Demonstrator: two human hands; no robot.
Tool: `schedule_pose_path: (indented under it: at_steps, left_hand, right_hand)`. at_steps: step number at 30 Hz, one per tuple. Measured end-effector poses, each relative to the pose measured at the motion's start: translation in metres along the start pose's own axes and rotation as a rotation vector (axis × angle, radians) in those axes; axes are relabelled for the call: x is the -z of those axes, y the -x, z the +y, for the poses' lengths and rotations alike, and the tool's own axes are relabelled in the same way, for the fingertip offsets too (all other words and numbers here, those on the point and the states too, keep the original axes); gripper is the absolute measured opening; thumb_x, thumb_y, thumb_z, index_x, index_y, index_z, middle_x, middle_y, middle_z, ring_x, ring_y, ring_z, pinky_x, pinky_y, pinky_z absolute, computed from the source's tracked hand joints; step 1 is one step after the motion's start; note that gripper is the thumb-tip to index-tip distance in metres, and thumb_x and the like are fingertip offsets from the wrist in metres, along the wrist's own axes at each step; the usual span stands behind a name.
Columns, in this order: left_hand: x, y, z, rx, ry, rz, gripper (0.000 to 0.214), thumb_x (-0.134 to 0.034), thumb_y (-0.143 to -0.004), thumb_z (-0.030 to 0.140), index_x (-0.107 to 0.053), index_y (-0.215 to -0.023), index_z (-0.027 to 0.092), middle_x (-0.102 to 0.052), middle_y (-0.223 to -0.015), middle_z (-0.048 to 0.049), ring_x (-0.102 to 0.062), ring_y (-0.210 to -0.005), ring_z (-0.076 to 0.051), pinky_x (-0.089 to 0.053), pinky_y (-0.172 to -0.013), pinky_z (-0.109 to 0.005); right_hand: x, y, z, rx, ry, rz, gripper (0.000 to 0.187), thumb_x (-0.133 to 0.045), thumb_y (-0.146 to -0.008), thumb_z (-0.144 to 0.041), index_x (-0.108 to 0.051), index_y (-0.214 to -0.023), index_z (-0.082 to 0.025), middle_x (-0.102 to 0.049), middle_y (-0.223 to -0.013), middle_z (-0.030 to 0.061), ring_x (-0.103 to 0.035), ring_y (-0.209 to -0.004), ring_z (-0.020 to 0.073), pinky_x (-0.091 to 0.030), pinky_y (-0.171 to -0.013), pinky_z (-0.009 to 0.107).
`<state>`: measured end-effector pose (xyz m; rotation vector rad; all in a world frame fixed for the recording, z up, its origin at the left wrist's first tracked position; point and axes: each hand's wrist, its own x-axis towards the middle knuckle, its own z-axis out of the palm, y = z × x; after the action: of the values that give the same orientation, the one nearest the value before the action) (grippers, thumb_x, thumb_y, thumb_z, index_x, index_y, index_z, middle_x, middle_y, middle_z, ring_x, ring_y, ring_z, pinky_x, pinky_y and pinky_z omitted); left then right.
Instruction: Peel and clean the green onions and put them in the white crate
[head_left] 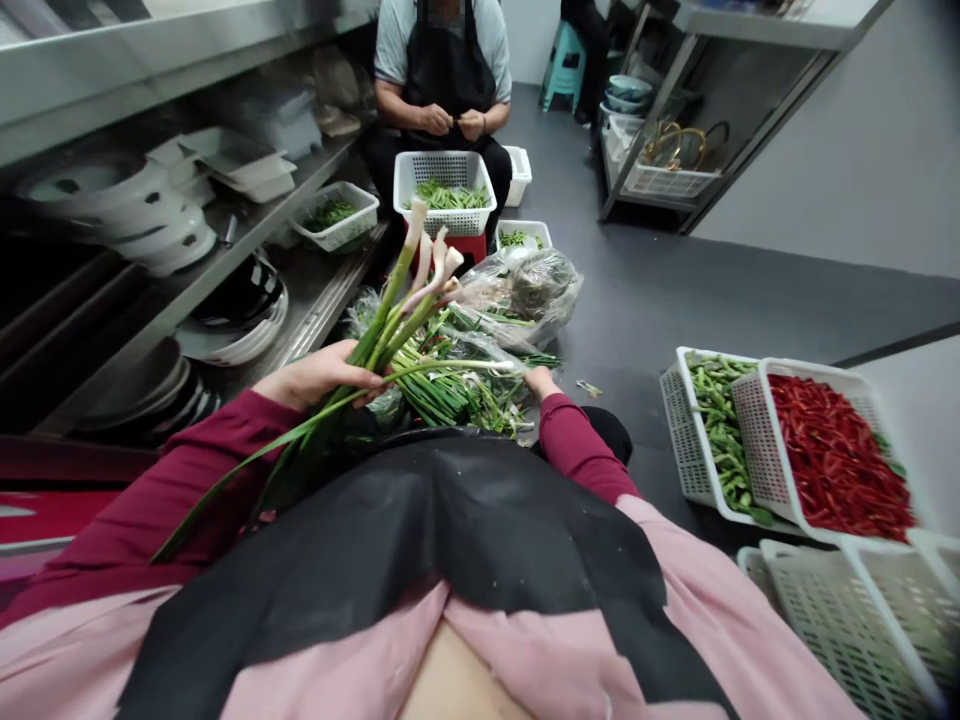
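My left hand (326,378) is closed round a bunch of green garlic (390,310), its white bulb ends up and its long leaves hanging over my sleeve. One more stalk (457,367) runs sideways from that bunch to my right hand (541,382), whose fingers are closed at its pale end; the fingertips are partly hidden. Beneath and beyond my hands lies a loose heap of green stalks (442,400) on the floor. A clear plastic bag (555,280) rests against the heap's far side.
A person (442,80) sits opposite, both hands together over a white basket (405,180) of green pods. On the right stand baskets of green peppers (720,410) and red chillies (832,450). A metal shelf (202,290) with dishes runs along the left.
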<state>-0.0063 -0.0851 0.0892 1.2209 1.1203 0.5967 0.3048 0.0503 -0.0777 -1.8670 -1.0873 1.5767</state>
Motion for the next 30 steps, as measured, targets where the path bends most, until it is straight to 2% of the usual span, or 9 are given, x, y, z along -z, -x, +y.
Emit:
schedule_pose_path:
  at_steps: [2, 6, 9, 13, 17, 21, 26, 28, 30]
  left_hand:
    - [-0.002, 0.001, 0.001, -0.015, 0.021, 0.025, 0.018, -0.069, -0.066, 0.026, -0.061, -0.073, 0.012, -0.060, -0.057, -0.0022, -0.053, -0.045, -0.012, -0.040, -0.043, -0.023]
    - [-0.014, -0.015, 0.002, -0.013, 0.102, 0.108, 0.020, -0.070, -0.063, 0.024, -0.059, -0.074, 0.012, -0.059, -0.056, -0.0012, -0.054, -0.044, -0.013, -0.042, -0.042, -0.023]
    - [-0.026, -0.031, -0.002, -0.025, 0.119, 0.100, 0.021, -0.071, -0.061, 0.023, -0.059, -0.072, 0.011, -0.059, -0.056, -0.0006, -0.053, -0.043, -0.012, -0.041, -0.041, -0.022]
    - [-0.033, -0.044, -0.012, -0.017, 0.123, 0.049, 0.019, -0.070, -0.064, 0.024, -0.058, -0.073, 0.012, -0.060, -0.053, -0.0007, -0.054, -0.042, -0.012, -0.041, -0.040, -0.022]
    - [-0.029, -0.046, -0.018, 0.017, 0.170, 0.053, 0.019, -0.069, -0.064, 0.022, -0.058, -0.076, 0.013, -0.060, -0.055, -0.0005, -0.055, -0.043, -0.012, -0.042, -0.040, -0.022]
    - [-0.026, -0.044, -0.018, 0.058, 0.197, 0.033, 0.019, -0.068, -0.065, 0.021, -0.058, -0.078, 0.012, -0.059, -0.054, -0.0008, -0.054, -0.042, -0.012, -0.042, -0.040, -0.021]
    - [-0.029, -0.041, -0.017, 0.066, 0.175, 0.032, 0.023, -0.069, -0.062, 0.019, -0.059, -0.081, 0.012, -0.059, -0.053, -0.0009, -0.054, -0.043, -0.012, -0.042, -0.040, -0.021]
    - [-0.028, -0.037, -0.015, 0.065, 0.162, 0.038, 0.026, -0.070, -0.061, 0.019, -0.059, -0.084, 0.012, -0.059, -0.053, -0.0002, -0.053, -0.042, -0.012, -0.042, -0.040, -0.021]
    - [-0.020, -0.032, -0.014, 0.071, 0.142, 0.047, 0.023, -0.070, -0.062, 0.020, -0.059, -0.082, 0.013, -0.058, -0.052, 0.0002, -0.052, -0.042, -0.012, -0.043, -0.040, -0.022]
  right_hand:
    - [-0.015, 0.009, 0.001, 0.019, 0.174, -0.133, 0.023, -0.068, -0.074, -0.024, -0.054, -0.060, -0.012, -0.048, -0.043, -0.0013, -0.049, -0.049, 0.0111, -0.038, -0.053, 0.022]
    - [-0.037, 0.036, -0.011, 0.149, 0.207, -0.363, 0.031, -0.063, -0.078, -0.043, -0.062, -0.076, -0.012, -0.056, -0.056, 0.0009, -0.052, -0.056, 0.0104, -0.041, -0.057, 0.021]
    - [-0.041, 0.061, -0.029, 0.295, -0.093, -0.464, 0.037, -0.046, -0.087, -0.051, -0.060, -0.097, -0.018, -0.055, -0.067, -0.0015, -0.046, -0.052, 0.0070, -0.040, -0.051, 0.019]
    - [-0.032, 0.087, -0.044, 0.413, -0.693, -0.571, 0.022, -0.062, -0.080, -0.036, -0.057, -0.088, -0.017, -0.044, -0.061, -0.0054, -0.036, -0.046, 0.0043, -0.032, -0.043, 0.017]
    - [-0.023, 0.092, -0.040, 0.468, -0.752, -0.632, 0.023, -0.070, -0.072, -0.026, -0.060, -0.088, -0.013, -0.047, -0.062, -0.0047, -0.043, -0.050, 0.0047, -0.037, -0.045, 0.018]
    - [-0.022, 0.084, -0.032, 0.574, -0.590, -0.534, 0.031, -0.072, -0.069, -0.034, -0.063, -0.088, -0.012, -0.053, -0.061, -0.0036, -0.046, -0.047, 0.0053, -0.040, -0.042, 0.019]
    - [-0.030, 0.078, -0.027, 0.587, -0.368, -0.378, 0.038, -0.069, -0.067, -0.049, -0.059, -0.066, -0.012, -0.054, -0.051, -0.0020, -0.041, -0.035, 0.0052, -0.035, -0.033, 0.019]
    - [-0.030, 0.074, -0.026, 0.595, -0.336, -0.362, 0.040, -0.065, -0.071, -0.052, -0.060, -0.068, -0.012, -0.056, -0.054, -0.0013, -0.042, -0.036, 0.0054, -0.037, -0.035, 0.019]
    - [-0.023, 0.066, -0.025, 0.584, -0.135, -0.257, 0.038, -0.056, -0.080, -0.050, -0.061, -0.077, -0.012, -0.060, -0.061, 0.0015, -0.046, -0.040, 0.0062, -0.040, -0.040, 0.019]
